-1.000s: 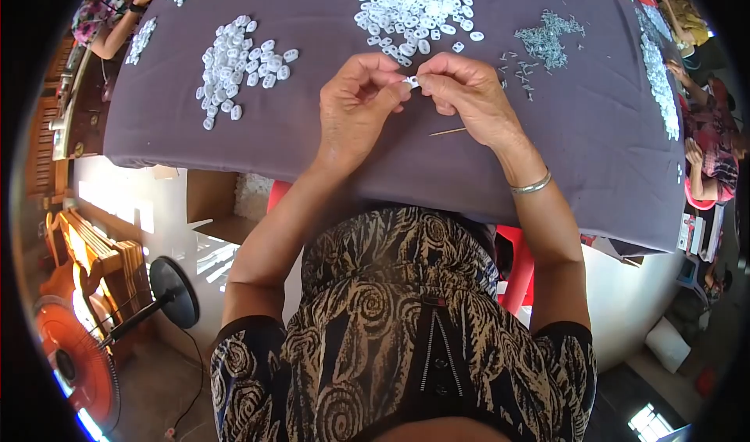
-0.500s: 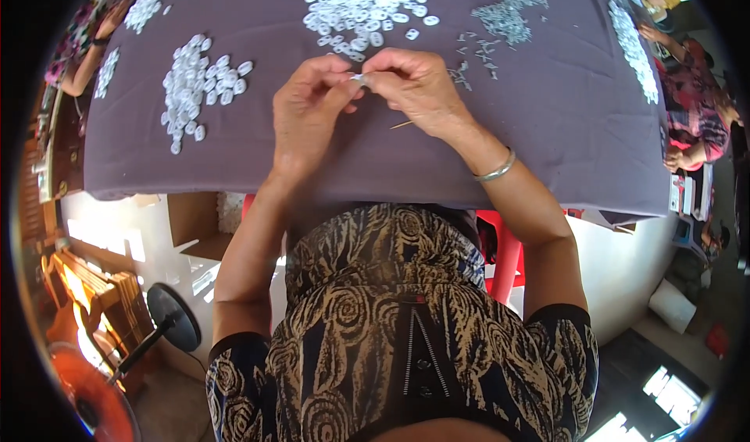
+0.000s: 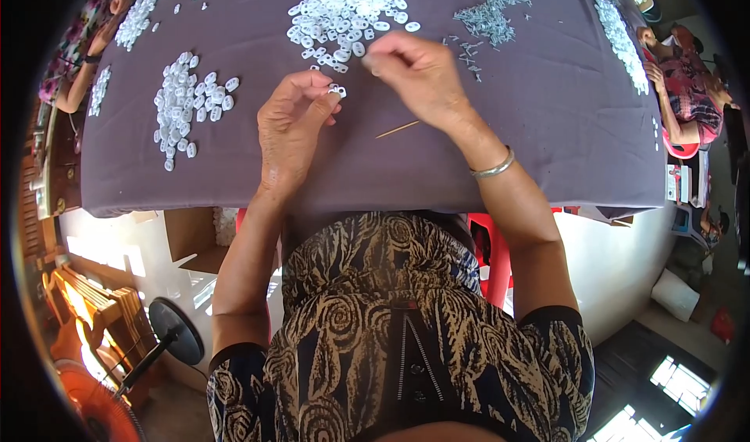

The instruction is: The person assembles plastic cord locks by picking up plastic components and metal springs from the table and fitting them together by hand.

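My left hand hovers over a table draped in purple cloth and pinches a small white ring-shaped piece between thumb and fingertips. My right hand is a little to the right, fingers curled together; whether it holds anything I cannot tell. A thin wooden stick lies on the cloth between my wrists. Just beyond my hands lies a big heap of white pieces. A smaller heap of white pieces lies to the left.
A pile of small grey metal parts lies at the upper right. More white pieces run along the right edge. Other people sit at the far left and right. A fan and wooden furniture stand on the floor below left.
My hands have come apart: the right hand has drawn away to the right, while the left still holds the small white piece. The view has shifted closer to the table.
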Demonstrator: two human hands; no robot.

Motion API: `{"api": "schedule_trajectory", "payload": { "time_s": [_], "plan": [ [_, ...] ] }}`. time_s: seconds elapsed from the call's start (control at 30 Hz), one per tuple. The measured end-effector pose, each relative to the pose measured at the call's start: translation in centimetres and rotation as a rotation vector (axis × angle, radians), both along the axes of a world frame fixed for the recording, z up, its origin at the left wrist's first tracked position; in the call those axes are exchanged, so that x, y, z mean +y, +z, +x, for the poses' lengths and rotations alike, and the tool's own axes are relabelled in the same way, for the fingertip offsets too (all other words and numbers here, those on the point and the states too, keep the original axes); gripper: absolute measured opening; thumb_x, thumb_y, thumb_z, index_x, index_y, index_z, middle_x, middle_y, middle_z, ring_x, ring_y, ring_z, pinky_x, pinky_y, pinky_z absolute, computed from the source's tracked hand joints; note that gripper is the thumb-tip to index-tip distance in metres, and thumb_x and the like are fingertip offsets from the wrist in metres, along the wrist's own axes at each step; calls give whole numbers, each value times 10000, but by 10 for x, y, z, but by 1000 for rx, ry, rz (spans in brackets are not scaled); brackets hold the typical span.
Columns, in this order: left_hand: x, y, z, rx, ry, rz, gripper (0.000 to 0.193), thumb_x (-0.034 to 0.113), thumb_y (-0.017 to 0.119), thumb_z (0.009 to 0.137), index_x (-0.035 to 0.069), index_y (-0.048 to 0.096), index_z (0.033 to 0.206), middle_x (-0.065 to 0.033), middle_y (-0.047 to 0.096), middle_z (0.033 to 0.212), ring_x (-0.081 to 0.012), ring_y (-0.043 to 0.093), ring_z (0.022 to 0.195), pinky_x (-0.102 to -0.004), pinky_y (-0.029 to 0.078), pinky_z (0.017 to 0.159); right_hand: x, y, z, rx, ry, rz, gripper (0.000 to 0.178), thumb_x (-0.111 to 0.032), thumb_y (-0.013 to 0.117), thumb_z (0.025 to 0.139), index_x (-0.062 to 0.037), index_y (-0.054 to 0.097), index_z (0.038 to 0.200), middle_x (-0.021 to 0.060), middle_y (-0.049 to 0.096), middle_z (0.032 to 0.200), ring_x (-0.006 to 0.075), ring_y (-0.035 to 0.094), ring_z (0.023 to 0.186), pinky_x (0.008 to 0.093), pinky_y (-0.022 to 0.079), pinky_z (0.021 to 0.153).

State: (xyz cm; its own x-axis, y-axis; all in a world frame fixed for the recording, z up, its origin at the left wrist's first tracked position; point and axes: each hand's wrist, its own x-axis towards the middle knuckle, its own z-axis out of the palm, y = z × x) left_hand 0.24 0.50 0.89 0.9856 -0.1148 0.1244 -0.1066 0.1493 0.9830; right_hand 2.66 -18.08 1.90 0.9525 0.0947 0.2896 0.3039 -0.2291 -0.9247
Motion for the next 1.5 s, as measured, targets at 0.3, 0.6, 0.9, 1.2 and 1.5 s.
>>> {"api": "schedule_trajectory", "payload": {
  "time_s": [0.3, 0.6, 0.9, 1.2, 1.5],
  "plan": [
    [3, -3, 3, 60, 22, -101, 160, -52, 601, 832, 37, 591, 964, 1, 569, 791, -86, 552, 721, -227, 459, 600, -54, 8, 24, -91, -363, -49, 88, -112, 633, 862, -34, 661, 891, -82, 520, 690, 5, 440, 632, 169, 376, 566],
    [3, -11, 4, 114, 26, -113, 166, -48, 605, 829, 47, 582, 963, 1, 563, 798, -82, 543, 707, -224, 451, 584, -53, -6, 27, -160, -308, -311, 100, -113, 643, 848, -27, 667, 893, -36, 574, 698, 41, 492, 647, 201, 422, 600],
    [4, -11, 7, 70, 8, -72, 156, -37, 616, 828, 46, 589, 957, 13, 563, 772, -68, 537, 701, -209, 445, 578, -83, 13, 28, 1, -177, -339, 87, -109, 661, 817, -24, 656, 835, -52, 554, 674, 32, 472, 619, 204, 388, 551],
    [2, -11, 5, 80, 12, -71, 161, -34, 620, 826, 53, 602, 959, 16, 575, 779, -66, 536, 698, -209, 440, 577, -93, 17, 18, 244, 150, -560, 102, -117, 672, 783, -25, 628, 776, -41, 532, 669, 50, 468, 627, 210, 390, 572],
    [2, -16, 7, 74, 5, -80, 177, -32, 634, 818, 52, 600, 970, 17, 588, 786, -65, 549, 691, -204, 447, 583, -79, 14, 17, 160, 95, -706, 129, -122, 662, 759, -4, 611, 744, 3, 540, 619, 82, 481, 576, 247, 402, 538]
  ]
}}
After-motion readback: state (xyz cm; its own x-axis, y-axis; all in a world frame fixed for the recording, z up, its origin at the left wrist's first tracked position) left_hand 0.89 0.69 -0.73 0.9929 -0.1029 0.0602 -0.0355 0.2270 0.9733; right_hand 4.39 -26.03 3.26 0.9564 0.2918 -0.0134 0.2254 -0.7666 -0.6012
